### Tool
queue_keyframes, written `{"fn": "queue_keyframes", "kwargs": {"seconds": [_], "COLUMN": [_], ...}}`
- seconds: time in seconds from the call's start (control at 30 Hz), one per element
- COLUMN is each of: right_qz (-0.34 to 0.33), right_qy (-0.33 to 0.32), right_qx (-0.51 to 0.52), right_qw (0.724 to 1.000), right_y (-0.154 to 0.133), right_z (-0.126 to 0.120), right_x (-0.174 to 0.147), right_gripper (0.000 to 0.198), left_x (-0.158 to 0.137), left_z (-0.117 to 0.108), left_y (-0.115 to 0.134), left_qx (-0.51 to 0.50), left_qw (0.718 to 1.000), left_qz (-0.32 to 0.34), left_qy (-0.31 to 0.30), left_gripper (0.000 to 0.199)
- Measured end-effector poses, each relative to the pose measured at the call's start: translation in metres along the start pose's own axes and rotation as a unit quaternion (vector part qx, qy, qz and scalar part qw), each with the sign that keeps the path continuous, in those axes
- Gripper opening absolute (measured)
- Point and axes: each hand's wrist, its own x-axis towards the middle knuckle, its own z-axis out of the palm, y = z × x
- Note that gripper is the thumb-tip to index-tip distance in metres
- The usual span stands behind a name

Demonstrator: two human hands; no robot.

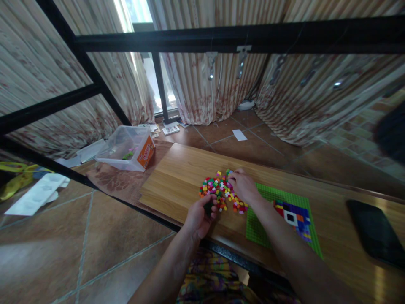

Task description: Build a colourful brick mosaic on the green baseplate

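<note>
A heap of small coloured bricks (218, 185) in red, yellow, green, pink and white lies on the wooden table. At its right edge is my right hand (243, 185), fingertips pinched together among the bricks; what they hold is too small to make out. My left hand (201, 215) rests at the heap's near side with its fingers curled inward, and a dark patch in its hollow cannot be identified. Beneath my right forearm sits a green baseplate (257, 223), partly covered by it. A block of blue, purple, red, white and black bricks (299, 217) is fixed on the plate.
The wooden tabletop (177, 169) runs left to right. A black phone (376, 232) lies on its right part. Left of the table stands a clear plastic box (126, 147) with an orange label. A black metal bar (202, 39) crosses in front of the curtains (205, 93).
</note>
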Motion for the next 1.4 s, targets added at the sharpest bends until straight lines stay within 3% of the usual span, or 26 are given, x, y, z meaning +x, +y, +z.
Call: {"fn": "queue_keyframes", "kwargs": {"seconds": [0.4,0.77,0.97,1.17,1.3,1.4], "right_qz": [0.022,0.025,0.032,0.005,-0.058,-0.03], "right_qy": [-0.032,-0.062,-0.047,-0.022,-0.094,-0.031], "right_qx": [-0.02,-0.023,-0.006,0.06,0.216,0.197], "right_qw": [0.999,0.998,0.998,0.998,0.97,0.979], "right_y": [0.011,0.011,0.015,-0.003,-0.02,-0.015], "right_z": [-0.009,-0.017,-0.017,-0.031,-0.038,-0.035], "right_x": [-0.009,0.01,0.011,-0.016,-0.037,-0.027], "right_gripper": [0.029,0.019,0.012,0.017,0.023,0.024], "left_x": [-0.002,-0.002,-0.003,-0.005,-0.002,0.001], "left_z": [0.0,0.001,0.002,0.011,0.021,0.023], "left_y": [-0.004,-0.005,-0.008,-0.009,-0.007,-0.005], "left_qx": [0.01,0.02,0.033,0.025,0.001,-0.012], "left_qw": [1.0,1.0,0.999,0.999,0.999,0.999], "left_qz": [-0.002,-0.009,-0.01,-0.018,-0.027,-0.023], "left_qy": [0.002,0.002,-0.005,-0.012,-0.029,-0.033], "left_gripper": [0.011,0.01,0.011,0.023,0.033,0.028]}}
